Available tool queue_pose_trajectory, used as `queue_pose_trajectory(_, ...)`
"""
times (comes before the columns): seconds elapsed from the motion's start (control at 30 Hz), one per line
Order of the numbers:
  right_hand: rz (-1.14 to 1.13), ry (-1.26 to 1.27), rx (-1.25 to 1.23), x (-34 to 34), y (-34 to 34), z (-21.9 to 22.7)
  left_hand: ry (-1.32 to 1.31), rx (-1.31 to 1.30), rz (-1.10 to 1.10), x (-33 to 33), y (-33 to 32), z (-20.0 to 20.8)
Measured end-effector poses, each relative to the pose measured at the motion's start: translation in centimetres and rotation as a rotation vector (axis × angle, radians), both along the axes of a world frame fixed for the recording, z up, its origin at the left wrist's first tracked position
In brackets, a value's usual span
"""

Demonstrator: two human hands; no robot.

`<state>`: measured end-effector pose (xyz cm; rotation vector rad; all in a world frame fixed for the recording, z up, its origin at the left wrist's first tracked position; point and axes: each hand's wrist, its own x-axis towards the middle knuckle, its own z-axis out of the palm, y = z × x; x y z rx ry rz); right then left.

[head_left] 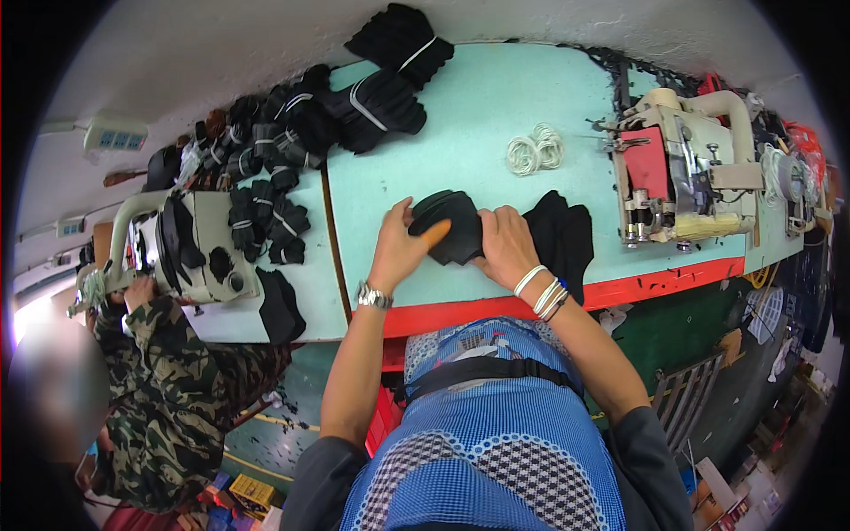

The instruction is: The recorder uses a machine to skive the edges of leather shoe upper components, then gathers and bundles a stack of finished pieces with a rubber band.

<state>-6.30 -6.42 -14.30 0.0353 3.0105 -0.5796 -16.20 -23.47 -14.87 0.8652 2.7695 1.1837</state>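
Note:
A stack of black cut pieces (pixel 453 232), fabric or leather-like, is held upright just over the pale green table (pixel 460 97). Around its left side wraps my left hand (pixel 396 248), its thumb in an orange finger cover pressing the front face. My right hand (pixel 507 246) grips the stack's right edge, fingers behind and thumb low in front. White loops (pixel 540 288) circle my right wrist; a metal watch (pixel 374 296) sits on my left. Just right of that hand, more black pieces (pixel 562 237) lie flat. Beyond them rests a coil of white cord (pixel 536 149).
Bundles of black pieces (pixel 376 106) tied with white bands pile up at the back left. One sewing machine (pixel 686 177) stands at the right, another (pixel 208 234) at the left, where a person in camouflage sleeves (pixel 168 380) works. Red edging (pixel 434 315) lines the table's front.

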Motion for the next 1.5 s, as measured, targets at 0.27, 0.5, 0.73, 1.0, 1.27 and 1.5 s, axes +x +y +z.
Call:
queue_pose_trajectory(0.27,-0.035,-0.051,-0.120,0.4,-1.2,-1.1,-0.903,-0.511,-0.381,-1.5,0.7,1.1)
queue_pose_trajectory(0.5,0.160,0.277,0.250,-0.5,-2.0,1.6,-0.134,0.133,-0.234,2.2,-3.0,0.4)
queue_pose_trajectory(0.73,0.153,0.239,0.133,1.1,-2.6,-0.2,-0.262,0.199,-0.131,5.0,-2.8,-1.7)
queue_pose_trajectory(1.0,-0.220,-0.232,-0.615,1.6,-2.8,6.6,-1.170,0.705,-0.304,0.4,-6.0,0.5)
queue_pose_trajectory(1.27,-0.410,-0.587,-1.579,5.6,-5.1,12.7,-1.537,1.038,-0.707,3.7,-0.9,9.1)
queue_pose_trajectory(1.5,-0.322,-0.177,-1.059,8.6,-3.8,12.6,-1.440,1.034,-0.378,4.9,1.2,9.9)
